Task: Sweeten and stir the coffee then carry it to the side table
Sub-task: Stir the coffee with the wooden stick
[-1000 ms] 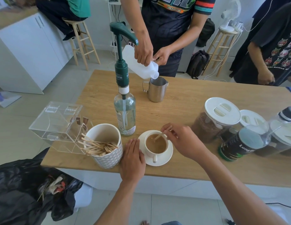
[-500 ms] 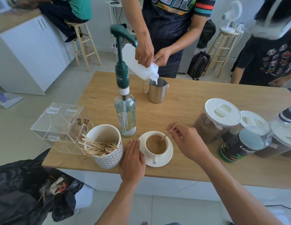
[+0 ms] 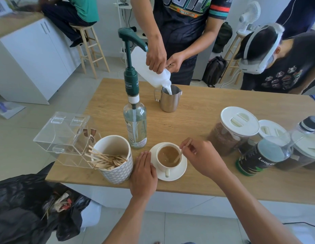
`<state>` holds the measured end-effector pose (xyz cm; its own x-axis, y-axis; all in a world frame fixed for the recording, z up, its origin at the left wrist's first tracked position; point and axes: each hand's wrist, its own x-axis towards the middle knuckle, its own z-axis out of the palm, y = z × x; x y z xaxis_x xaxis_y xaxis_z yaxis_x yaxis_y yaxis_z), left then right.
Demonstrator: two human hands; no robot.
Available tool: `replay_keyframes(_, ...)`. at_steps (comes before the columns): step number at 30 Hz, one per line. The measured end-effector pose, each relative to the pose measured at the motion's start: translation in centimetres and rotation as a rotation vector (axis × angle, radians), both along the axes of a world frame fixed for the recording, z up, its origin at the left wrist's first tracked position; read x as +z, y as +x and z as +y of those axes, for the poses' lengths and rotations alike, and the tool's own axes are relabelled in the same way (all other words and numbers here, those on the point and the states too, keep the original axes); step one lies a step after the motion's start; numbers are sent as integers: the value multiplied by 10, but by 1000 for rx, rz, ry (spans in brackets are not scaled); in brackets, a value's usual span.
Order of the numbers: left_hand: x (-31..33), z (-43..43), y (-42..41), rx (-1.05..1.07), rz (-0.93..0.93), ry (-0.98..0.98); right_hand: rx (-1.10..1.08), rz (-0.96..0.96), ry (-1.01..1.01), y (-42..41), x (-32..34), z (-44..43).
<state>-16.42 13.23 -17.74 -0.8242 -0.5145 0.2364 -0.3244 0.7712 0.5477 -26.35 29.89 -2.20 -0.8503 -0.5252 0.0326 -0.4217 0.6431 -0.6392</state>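
A white cup of milky coffee (image 3: 168, 155) stands on a white saucer (image 3: 177, 174) near the front edge of the wooden table (image 3: 197, 120). My right hand (image 3: 200, 155) pinches a wooden stir stick (image 3: 182, 152) whose lower end dips into the coffee at the cup's right side. My left hand (image 3: 143, 175) lies flat with straight fingers on the table, touching the saucer's left rim. A clear syrup bottle with a green pump (image 3: 134, 106) stands just behind the cup.
A patterned pot of wooden stir sticks (image 3: 114, 161) and a clear acrylic box (image 3: 65, 138) sit left of the cup. Lidded jars (image 3: 232, 131) and a dark tin (image 3: 257, 159) crowd the right. Across the table a person pours milk into a steel jug (image 3: 168, 99). A black rubbish bag (image 3: 26, 208) lies on the floor at left.
My right hand has moved the stir stick round the cup from the middle towards its right side. The other person has tipped the milk bottle further over the jug. My left hand has stayed put.
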Motion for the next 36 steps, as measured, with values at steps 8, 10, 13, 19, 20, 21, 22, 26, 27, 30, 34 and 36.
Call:
replay_keyframes(8, -1, 0, 0, -6, -4, 1, 8, -42, 11, 4, 0, -2)
replay_keyframes(10, -1, 0, 0, -2, -7, -1, -47, 15, 7, 3, 0, 0)
replay_keyframes(13, 0, -1, 0, -5, -9, -2, -2, -25, -65, 4, 2, -4)
replay_keyframes(19, 0, 0, 1, -5, 2, -6, -71, 9, -28, 4, 1, -1)
replay_keyframes(20, 0, 0, 1, -6, -2, -6, -56, 7, -53, 4, 1, -2)
replay_keyframes(21, -1, -1, 1, -7, -5, -7, -27, -13, -66, 5, 2, -4)
replay_keyframes(22, -1, -1, 1, -7, -9, -9, -1, -40, -60, 7, 2, -5)
replay_keyframes(26, -1, 0, 0, -13, 0, -5, -56, 7, -28, 4, 1, -5)
replay_keyframes(27, -1, -1, 0, -13, 2, -4, -63, 18, -50, 4, 0, -5)
replay_keyframes(30, 0, -2, 0, -8, 0, 2, -11, -46, -70, 8, -1, -9)
replay_keyframes(34, 1, -1, 0, -12, 4, -2, -72, -4, -41, 6, 0, -7)
replay_keyframes(36, 0, -1, 0, -17, 6, -6, -60, 4, -67, 6, 1, -8)
